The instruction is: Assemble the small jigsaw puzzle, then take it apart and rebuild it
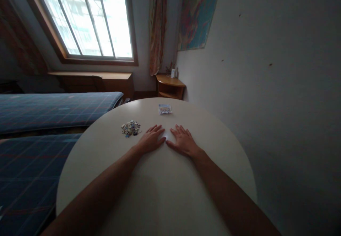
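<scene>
Both my hands lie palm down on a round, pale table (170, 186), thumbs pointing toward each other with tips almost meeting. My left hand (151, 139) is flat with its fingers stretched out and holds nothing. Just left of it is a heap of small jigsaw puzzle pieces (130, 128) in white, blue and dark tones. My right hand (182, 140) also rests flat, fingers spread, holding nothing. Beyond the two hands, toward the far edge, a small printed packet or card (164, 109) lies on the tabletop; its print is too small to read.
A white wall (266, 104) runs close along the table's right side. To the left are blue plaid mattresses (53, 110). Past the far edge stand a wooden corner shelf (170, 81) and a desk (117, 78) under a bright window (87, 19).
</scene>
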The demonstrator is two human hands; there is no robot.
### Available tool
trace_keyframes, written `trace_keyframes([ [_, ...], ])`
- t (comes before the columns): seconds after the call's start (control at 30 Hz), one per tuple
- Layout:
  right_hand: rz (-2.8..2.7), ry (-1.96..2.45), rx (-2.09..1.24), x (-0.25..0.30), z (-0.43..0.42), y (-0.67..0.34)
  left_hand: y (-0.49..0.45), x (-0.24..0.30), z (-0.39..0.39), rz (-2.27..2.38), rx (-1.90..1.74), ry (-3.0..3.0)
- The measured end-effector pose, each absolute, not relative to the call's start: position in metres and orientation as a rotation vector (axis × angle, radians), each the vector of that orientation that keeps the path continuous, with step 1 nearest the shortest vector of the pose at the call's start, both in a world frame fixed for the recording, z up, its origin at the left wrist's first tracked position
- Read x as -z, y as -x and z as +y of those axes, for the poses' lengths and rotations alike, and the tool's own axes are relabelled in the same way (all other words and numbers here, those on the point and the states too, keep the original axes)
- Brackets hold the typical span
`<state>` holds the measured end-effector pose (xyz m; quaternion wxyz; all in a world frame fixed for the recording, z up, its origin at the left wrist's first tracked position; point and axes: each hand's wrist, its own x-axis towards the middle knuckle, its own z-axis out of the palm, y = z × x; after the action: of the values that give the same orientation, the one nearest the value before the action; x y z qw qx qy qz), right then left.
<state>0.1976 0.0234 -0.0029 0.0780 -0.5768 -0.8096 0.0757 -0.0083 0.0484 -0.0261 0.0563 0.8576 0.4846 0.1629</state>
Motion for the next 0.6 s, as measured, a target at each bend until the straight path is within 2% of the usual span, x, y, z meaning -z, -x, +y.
trace_keyframes([
  [0.6, -2.421, 1.785, -0.217, 0.0068, 0.0261, -0.1986, 0.0079, 0.0237, 0.0451, 1.479, -0.438, -2.630],
])
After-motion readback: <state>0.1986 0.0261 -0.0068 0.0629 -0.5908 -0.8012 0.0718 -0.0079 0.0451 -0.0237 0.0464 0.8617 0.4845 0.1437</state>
